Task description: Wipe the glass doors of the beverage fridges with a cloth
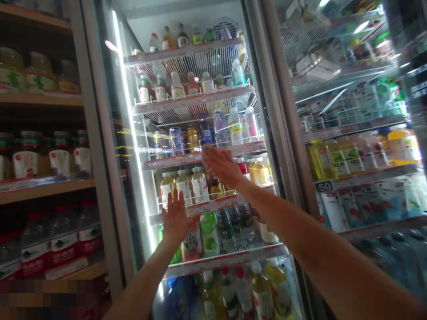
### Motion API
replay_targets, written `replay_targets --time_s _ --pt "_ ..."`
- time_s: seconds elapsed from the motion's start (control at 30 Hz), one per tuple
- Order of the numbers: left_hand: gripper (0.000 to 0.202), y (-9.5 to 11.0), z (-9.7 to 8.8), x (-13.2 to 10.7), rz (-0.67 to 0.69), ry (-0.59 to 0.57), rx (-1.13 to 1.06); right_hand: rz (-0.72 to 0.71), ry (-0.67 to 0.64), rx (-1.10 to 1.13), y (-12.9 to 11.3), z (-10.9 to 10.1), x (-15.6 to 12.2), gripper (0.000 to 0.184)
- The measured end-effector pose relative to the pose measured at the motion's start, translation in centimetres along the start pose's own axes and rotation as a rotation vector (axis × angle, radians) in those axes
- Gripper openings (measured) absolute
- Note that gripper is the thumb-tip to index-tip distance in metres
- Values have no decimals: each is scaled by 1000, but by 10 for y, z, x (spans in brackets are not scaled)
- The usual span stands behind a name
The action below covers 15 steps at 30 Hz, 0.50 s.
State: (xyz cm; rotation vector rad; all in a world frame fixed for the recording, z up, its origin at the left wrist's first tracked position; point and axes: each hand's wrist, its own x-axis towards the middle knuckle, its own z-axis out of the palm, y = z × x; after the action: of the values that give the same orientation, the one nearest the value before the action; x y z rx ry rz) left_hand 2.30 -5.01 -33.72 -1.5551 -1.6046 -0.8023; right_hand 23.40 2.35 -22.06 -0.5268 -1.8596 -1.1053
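The left hand point(175, 218) at lower centre and right hand point(222, 165) at centre, grips apart, extend before pale-capped, white-labelled cylindrical bottles point(199, 184).

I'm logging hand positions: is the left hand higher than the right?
No, the left hand appears lower in the picture than the right hand.

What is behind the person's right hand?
Behind the right hand, a shelf edge shows on one side and yellow bottles on the other; whatever it directly covers cannot be seen.
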Motion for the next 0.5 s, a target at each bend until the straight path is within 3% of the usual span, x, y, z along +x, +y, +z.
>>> replay_targets --time_s 0.1,0.17,0.23,0.3,0.4,0.47,0.5 --pt "89 -1 2 2 6 -2 -8 337 149 -32 80 -24 3 47" --pt "89 0 3 2 3 4 -12 378 208 -25 100 -32 -20 47" --pt "87 1 6 -2 -1 16 -24 306 244 -6 78 -32 -77 50" --pt "82 3 10 -11 7 31 -37 204 210 19 27 -30 -162 59" --pt "78 8 19 -30 33 52 -28 118 5 13 -45 -29 -285 65" --pt "76 10 24 -40 44 46 -11 102 -73 -13 -56 -28 -319 68" --pt "76 10 26 -44 46 39 -4 112 -76 -10 -49 -27 -316 68"
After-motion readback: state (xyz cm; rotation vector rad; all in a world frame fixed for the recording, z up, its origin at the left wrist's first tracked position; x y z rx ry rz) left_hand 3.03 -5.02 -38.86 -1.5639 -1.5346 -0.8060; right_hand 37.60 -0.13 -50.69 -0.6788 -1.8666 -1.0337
